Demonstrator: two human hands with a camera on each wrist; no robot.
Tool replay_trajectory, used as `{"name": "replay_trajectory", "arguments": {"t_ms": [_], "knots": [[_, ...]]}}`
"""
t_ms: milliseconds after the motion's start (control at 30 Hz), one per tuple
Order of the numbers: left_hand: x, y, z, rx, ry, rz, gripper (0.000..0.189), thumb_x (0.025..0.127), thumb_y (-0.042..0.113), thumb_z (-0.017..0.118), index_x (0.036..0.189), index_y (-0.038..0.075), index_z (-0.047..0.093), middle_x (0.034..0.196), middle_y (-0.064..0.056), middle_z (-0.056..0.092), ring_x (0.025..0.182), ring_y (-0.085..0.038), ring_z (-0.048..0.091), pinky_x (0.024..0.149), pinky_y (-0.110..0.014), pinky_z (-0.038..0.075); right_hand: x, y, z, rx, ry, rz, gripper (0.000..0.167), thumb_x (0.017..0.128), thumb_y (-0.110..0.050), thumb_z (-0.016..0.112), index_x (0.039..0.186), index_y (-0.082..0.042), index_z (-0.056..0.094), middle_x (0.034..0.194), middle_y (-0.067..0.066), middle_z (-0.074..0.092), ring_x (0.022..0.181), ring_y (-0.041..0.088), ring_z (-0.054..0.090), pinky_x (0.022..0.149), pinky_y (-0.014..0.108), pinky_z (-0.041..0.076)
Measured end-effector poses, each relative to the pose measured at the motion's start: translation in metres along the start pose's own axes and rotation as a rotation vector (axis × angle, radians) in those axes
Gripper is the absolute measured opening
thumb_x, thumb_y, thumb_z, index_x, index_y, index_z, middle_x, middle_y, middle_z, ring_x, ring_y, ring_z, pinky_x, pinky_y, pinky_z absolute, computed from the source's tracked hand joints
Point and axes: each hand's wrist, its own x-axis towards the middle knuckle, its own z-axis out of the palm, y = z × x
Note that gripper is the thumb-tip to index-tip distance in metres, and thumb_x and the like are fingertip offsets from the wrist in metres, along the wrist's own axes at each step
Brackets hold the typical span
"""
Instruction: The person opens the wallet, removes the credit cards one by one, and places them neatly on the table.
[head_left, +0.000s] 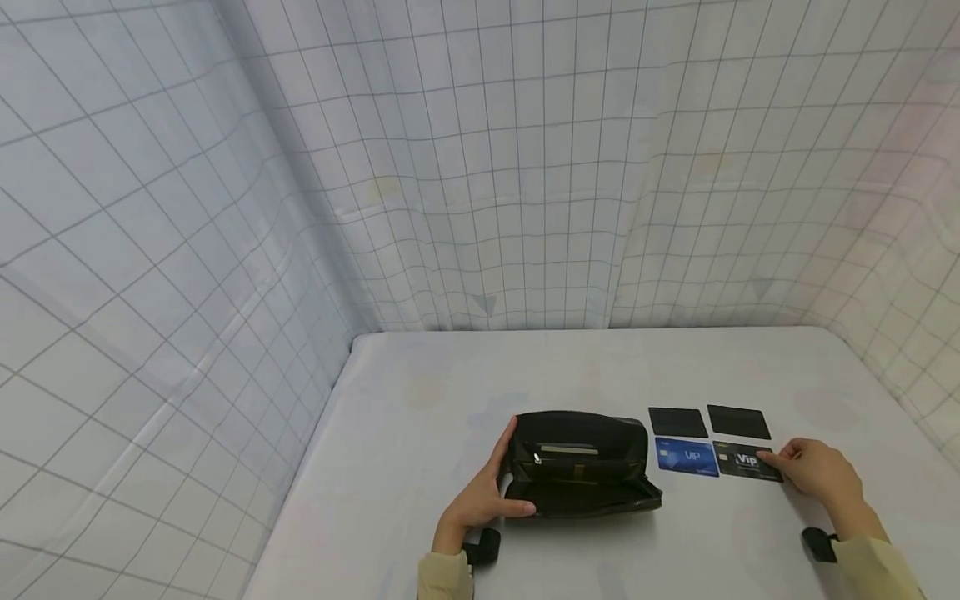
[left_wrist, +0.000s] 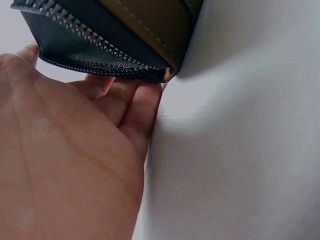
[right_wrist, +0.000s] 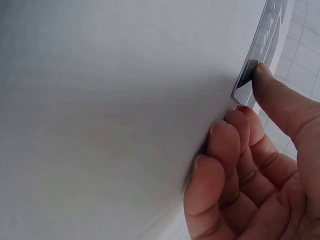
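A black zip wallet point(head_left: 577, 492) lies gaping on the white table in the head view, a light strip and a zip pull showing inside. My left hand point(head_left: 483, 497) grips its left end, thumb at the front edge and fingers toward the back. The left wrist view shows the wallet's zip teeth point(left_wrist: 95, 37) above the fingers. At the right, my right hand point(head_left: 821, 477) pinches the right end of a black Vip card point(head_left: 738, 460). In the right wrist view the thumb presses on the card point(right_wrist: 257, 50), with curled fingers by its edge. The fingertips' underside contact is hidden.
Left of the black Vip card lies a blue VIP card point(head_left: 686, 456). Behind them are two plain black cards, one on the left point(head_left: 678, 422) and one on the right point(head_left: 738, 422). White gridded curtains point(head_left: 487, 167) surround the table point(head_left: 390, 467) at the back and sides.
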Motion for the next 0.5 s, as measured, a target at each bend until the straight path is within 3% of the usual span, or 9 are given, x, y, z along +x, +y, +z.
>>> {"name": "replay_trajectory", "arguments": {"t_ms": [167,400,500], "knots": [[-0.002,0.001,0.0,-0.012,-0.018,-0.014,0.118,0.075,0.037,0.082,0.153,0.031,-0.007,0.156,0.008,-0.009,0.142,-0.019,-0.001,0.107,-0.057,0.013,-0.001,0.002,0.004,0.006,-0.004,0.002,0.055,0.085,-0.056,0.063,0.074,-0.002,0.055,0.069,0.007,0.05,0.066,0.025,0.047,0.053,0.033,0.034],[-0.008,0.034,-0.001,-0.021,-0.037,-0.016,0.12,0.075,0.032,0.083,0.154,0.021,-0.007,0.157,-0.003,-0.008,0.142,-0.025,-0.001,0.107,-0.059,0.013,-0.001,0.003,0.006,0.013,0.005,-0.003,0.057,0.085,-0.056,0.063,0.074,-0.001,0.054,0.069,0.008,0.05,0.066,0.025,0.047,0.053,0.033,0.034],[-0.008,0.038,0.0,-0.017,-0.042,-0.031,0.12,0.075,0.031,0.083,0.153,0.022,-0.008,0.157,-0.002,-0.009,0.142,-0.026,-0.001,0.107,-0.059,0.013,0.0,0.002,0.005,0.012,0.013,0.007,0.055,0.085,-0.054,0.064,0.075,-0.001,0.054,0.068,0.008,0.05,0.065,0.024,0.047,0.053,0.033,0.035]]}}
